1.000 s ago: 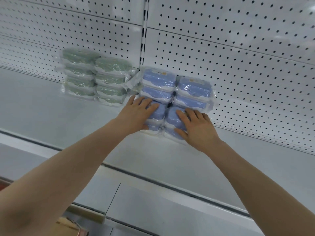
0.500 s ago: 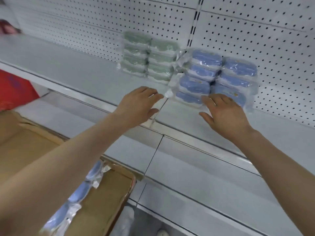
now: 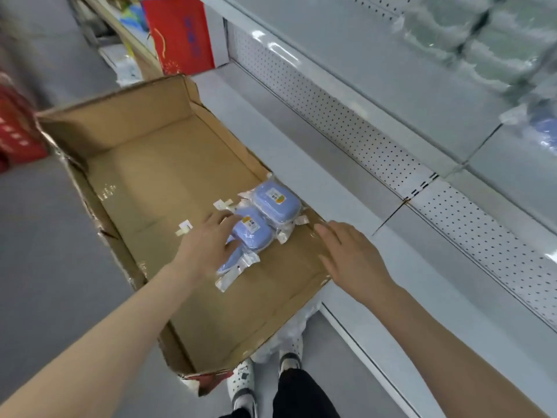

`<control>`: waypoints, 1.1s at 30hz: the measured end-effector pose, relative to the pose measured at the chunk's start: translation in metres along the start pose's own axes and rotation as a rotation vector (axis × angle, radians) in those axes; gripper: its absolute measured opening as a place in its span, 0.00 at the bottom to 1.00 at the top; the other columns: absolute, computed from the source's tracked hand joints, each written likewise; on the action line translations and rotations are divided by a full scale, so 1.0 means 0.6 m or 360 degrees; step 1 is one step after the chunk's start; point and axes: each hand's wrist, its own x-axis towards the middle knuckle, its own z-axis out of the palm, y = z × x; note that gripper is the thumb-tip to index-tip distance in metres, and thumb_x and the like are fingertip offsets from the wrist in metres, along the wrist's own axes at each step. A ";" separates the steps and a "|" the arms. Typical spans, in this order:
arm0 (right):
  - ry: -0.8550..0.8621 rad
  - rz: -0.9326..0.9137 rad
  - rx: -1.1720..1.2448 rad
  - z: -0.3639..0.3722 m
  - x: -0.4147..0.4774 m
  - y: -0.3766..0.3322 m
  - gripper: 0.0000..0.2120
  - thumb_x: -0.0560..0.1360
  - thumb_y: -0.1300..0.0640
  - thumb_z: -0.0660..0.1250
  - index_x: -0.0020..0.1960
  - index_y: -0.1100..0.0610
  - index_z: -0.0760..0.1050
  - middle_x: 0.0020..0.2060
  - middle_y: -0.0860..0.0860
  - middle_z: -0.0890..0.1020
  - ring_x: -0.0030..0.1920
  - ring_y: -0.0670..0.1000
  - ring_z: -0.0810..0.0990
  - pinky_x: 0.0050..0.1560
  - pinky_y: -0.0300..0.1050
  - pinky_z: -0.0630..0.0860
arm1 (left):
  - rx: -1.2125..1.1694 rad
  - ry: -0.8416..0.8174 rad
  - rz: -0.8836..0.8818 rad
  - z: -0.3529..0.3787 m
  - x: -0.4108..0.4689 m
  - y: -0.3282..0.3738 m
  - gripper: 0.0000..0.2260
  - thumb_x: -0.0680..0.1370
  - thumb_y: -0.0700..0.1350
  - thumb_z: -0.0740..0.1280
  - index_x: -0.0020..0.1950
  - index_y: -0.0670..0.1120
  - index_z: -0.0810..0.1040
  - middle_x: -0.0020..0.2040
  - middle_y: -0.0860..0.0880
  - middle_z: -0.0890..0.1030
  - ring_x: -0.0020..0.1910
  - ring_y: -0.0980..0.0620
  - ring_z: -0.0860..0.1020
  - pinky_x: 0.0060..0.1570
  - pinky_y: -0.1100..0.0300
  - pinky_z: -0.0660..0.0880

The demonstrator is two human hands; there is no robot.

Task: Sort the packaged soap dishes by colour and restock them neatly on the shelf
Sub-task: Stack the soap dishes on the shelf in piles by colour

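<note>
A flattened cardboard box point(image 3: 150, 164) lies open below me beside the shelving. In it lie three blue packaged soap dishes: one far point(image 3: 275, 205), one in the middle point(image 3: 251, 233), one partly under my hand point(image 3: 232, 260). My left hand point(image 3: 208, 245) reaches over them, fingers spread and touching the middle packet. My right hand point(image 3: 349, 257) hovers open above the box's right edge, holding nothing. On the upper shelf point(image 3: 407, 86), blurred green packaged dishes point(image 3: 482, 40) are stacked, with a blue packet point(image 3: 545, 131) at the frame's right edge.
The lower shelf point(image 3: 316, 152) runs beside the box, backed by a pegboard panel point(image 3: 391, 152). A red carton point(image 3: 180, 34) stands at the shelf's far end, and red goods point(image 3: 15, 128) sit at left. My feet point(image 3: 265, 375) stand under the box's near edge.
My view swung down from the upper shelf to the box. Both hands left the stacked blue dishes and dropped to the box; the left now touches the packets there.
</note>
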 end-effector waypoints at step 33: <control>-0.0823 -0.0843 -0.0327 0.230 0.174 -0.128 0.39 0.63 0.66 0.76 0.71 0.52 0.68 0.74 0.53 0.67 0.76 0.64 0.57 0.73 0.59 0.59 | 0.0121 -0.0679 -0.0688 0.131 -0.066 -0.143 0.21 0.81 0.58 0.56 0.74 0.59 0.62 0.78 0.48 0.53 0.73 0.35 0.54 0.70 0.44 0.62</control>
